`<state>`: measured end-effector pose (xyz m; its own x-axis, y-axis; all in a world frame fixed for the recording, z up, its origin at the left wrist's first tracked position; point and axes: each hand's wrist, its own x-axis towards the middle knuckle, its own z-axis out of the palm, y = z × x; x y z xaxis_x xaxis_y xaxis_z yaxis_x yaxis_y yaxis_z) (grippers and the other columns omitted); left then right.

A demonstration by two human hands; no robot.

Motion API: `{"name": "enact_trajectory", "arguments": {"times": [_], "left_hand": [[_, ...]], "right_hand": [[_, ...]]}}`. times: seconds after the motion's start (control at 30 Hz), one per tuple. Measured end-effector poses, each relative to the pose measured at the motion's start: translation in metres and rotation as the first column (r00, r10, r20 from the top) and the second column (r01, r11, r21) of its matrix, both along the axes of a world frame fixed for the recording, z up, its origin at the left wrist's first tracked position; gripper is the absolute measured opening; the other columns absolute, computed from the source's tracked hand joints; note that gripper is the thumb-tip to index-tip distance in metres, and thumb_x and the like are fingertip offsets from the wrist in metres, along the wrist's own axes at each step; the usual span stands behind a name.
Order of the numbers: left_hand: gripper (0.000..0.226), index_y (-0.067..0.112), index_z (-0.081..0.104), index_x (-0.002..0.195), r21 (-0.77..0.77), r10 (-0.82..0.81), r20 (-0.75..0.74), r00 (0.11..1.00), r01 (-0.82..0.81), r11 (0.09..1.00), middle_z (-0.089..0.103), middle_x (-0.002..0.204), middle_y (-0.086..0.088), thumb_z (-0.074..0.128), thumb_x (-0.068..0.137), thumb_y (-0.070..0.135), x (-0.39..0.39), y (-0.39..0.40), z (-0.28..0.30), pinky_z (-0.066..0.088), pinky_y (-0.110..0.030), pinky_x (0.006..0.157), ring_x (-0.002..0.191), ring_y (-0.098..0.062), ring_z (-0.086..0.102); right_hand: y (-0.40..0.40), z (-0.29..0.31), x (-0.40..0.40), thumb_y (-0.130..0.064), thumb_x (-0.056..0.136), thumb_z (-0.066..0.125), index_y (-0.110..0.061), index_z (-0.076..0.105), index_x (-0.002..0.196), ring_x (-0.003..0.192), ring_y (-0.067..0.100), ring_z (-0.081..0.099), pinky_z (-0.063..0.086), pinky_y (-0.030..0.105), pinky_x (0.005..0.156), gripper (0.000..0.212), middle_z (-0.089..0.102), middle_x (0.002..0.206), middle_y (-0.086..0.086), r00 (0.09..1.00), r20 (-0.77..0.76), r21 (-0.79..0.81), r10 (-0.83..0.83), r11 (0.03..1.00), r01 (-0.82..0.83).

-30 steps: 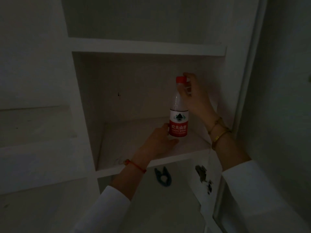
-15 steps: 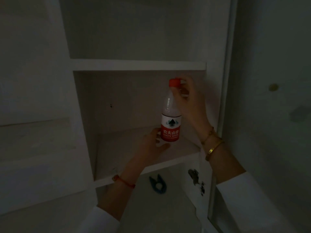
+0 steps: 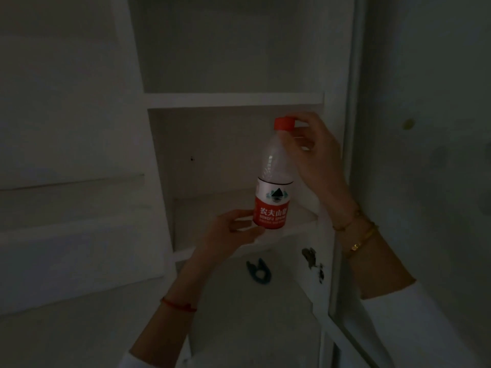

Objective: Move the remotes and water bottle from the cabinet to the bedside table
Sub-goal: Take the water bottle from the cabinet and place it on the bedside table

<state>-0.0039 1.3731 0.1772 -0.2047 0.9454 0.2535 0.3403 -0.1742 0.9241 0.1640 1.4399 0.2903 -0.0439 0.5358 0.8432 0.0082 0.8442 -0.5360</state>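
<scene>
We hold the clear plastic water bottle with red cap and red-and-white label (image 3: 273,179) upright in front of the white cabinet's (image 3: 233,100) open shelf. Our right hand (image 3: 313,152) pinches its neck just below the cap, fingers curled. Our left hand (image 3: 231,231) cups its base from the left, fingers closed against the label's lower edge.

Your bottle (image 3: 273,176) is clear, smooth plastic with a faint glossy streak on the shoulder; its cap (image 3: 284,123) is matt red plastic, and the label (image 3: 271,205) looks like slick printed film in red and white. The cabinet (image 3: 233,100) around it is matt white board, chipped dark at 1 lower panel (image 3: 313,264). Your right wrist carries shiny metal bangles (image 3: 358,235), your left a red cord (image 3: 178,305); the sleeves (image 3: 414,322) look like soft white cloth.
</scene>
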Motion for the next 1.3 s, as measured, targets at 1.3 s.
{"name": "enact_trajectory", "arguments": {"times": [1.3], "left_hand": [[0.044, 0.004, 0.059, 0.126, -0.325, 0.665, 0.324, 0.673, -0.581, 0.746, 0.073, 0.104, -0.015, 0.068, 0.084, 0.006, 0.117, -0.376, -0.141, 0.058, -0.025, 0.079, 0.092, -0.019, 0.073]], "right_hand": [[-0.253, -0.142, -0.016, -0.029, 0.090, 0.063, -0.018, 0.059, 0.121, 0.097, 0.003, 0.067, 0.055, 0.018, 0.083, 0.033, 0.071, 0.107, -0.003, 0.546, 0.295, -0.246, 0.784, 0.615, -0.749]]}}
